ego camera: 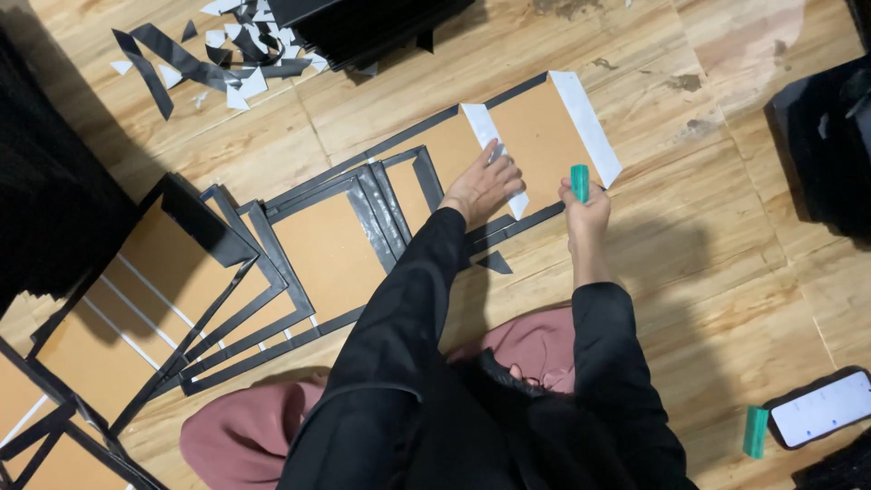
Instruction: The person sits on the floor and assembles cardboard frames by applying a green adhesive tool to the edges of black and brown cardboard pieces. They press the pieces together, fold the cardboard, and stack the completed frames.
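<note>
A brown cardboard panel [535, 136] with black edging lies on the wooden floor, crossed by two white strips. My left hand [483, 186] presses flat, fingers spread, on the nearer white strip [481, 127]. My right hand [585, 210] is closed around a small green tool [580, 181], held upright at the panel's lower edge beside the far white strip [585, 118].
Several finished black-edged brown panels [236, 272] fan out to the left. Black and white paper scraps [218, 59] lie at the top left near a black stack [363, 27]. A phone [824, 408] and a second green tool [755, 431] rest at the lower right.
</note>
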